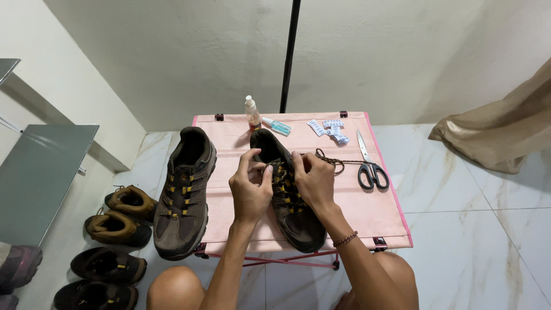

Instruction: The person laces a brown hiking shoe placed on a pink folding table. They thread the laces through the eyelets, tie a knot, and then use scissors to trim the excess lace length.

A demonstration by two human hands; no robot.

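Hands both pinch the lace (328, 161) over the brown shoe (287, 192) mid-frame on the pink table (367, 215), left hand (250, 188) and right hand (313, 181) fingers clamped tight so it stays taut, scissors (370, 166) just right.

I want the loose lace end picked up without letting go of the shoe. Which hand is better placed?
Probably the right hand: the brown-and-yellow lace's loose end lies just beside its fingers. The left hand is on the dark brown hiking shoe's far side.

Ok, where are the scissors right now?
In the head view, the scissors lie on the right side of the pink table, beside the loose lace and just below the white packets.
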